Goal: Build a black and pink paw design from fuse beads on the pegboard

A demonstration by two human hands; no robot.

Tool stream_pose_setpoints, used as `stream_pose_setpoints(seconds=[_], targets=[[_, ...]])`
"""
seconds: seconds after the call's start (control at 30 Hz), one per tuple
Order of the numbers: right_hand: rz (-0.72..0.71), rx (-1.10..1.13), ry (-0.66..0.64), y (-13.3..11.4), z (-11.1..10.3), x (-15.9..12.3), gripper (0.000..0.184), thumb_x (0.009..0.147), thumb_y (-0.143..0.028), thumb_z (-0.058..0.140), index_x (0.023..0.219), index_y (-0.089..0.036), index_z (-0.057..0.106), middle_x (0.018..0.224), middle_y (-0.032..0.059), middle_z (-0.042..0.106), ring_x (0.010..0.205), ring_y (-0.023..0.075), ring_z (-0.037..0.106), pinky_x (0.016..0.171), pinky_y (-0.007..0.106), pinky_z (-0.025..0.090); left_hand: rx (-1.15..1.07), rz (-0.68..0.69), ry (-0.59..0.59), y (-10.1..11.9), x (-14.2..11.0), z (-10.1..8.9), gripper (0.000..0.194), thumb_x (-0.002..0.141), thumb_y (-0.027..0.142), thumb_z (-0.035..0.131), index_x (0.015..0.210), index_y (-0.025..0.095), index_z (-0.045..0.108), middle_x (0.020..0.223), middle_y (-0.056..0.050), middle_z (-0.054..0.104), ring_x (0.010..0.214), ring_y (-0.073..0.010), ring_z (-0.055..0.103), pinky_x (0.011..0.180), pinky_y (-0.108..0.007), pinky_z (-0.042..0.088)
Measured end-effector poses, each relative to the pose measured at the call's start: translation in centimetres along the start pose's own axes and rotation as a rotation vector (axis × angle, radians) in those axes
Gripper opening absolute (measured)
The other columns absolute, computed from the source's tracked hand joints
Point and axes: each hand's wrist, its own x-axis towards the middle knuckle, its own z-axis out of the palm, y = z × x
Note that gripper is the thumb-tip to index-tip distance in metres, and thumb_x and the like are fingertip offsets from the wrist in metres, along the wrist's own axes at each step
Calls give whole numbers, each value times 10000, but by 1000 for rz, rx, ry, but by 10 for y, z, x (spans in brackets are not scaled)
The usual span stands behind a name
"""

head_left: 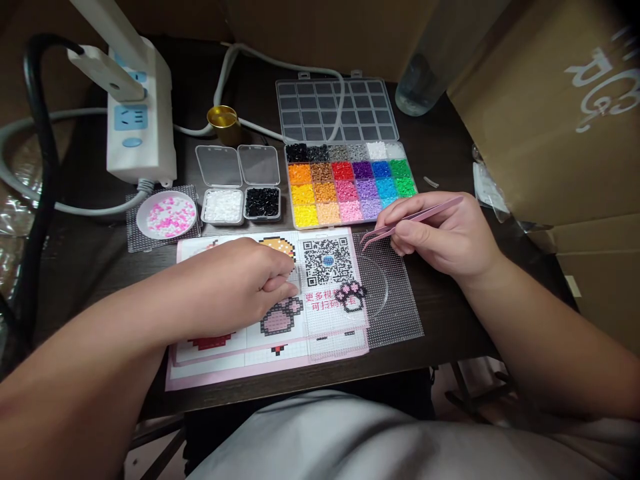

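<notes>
My right hand (450, 233) grips a pair of pink curved tweezers (420, 215), whose bent tips hang over a clear pegboard (400, 293). My left hand (250, 283) is closed, fingers curled, above the printed pattern sheets (287, 347); whatever its fingers hold, if anything, is hidden. To its right a paw shape of black and pink beads (351, 297) lies on a clear board over the sheet, below a QR code (327, 260). A printed pink paw pattern (277, 319) shows beside the left fingers. A clear round plate (383, 283) overlaps the pegboard.
Behind the sheets stand an open bead box (350, 183) of many colours, small boxes of white beads (223, 205) and black beads (263, 202), and a dish (145, 217) of pink and white beads. A power strip (137, 127), cables, a gold cup (225, 123) and cardboard (545, 160) surround them.
</notes>
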Motion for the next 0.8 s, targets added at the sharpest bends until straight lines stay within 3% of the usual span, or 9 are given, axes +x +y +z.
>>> stream_pose_setpoints(seconds=[0.13,0.5,0.8], targets=[[-3,-1,-6,-1,0,0,88,863,-285,824,931,-230,832,696,15,721,517,127,578,504,289,476,0,10,-2,1,1,-1,368,847,370,578,562,223,396,519,7,454,452,-122,341,455,-322,208],[-6,3,-23,-1,0,0,91,870,-321,823,927,-251,834,689,15,720,518,133,575,503,294,471,-31,49,21,0,1,0,404,828,358,593,552,223,331,498,24,404,447,-111,296,444,-310,199],[-22,-1,-26,1,-1,0,110,867,-327,821,938,-244,831,677,6,715,515,131,577,498,288,474,9,1,-3,1,1,0,401,835,374,581,559,224,332,503,19,420,451,-114,307,448,-311,214]])
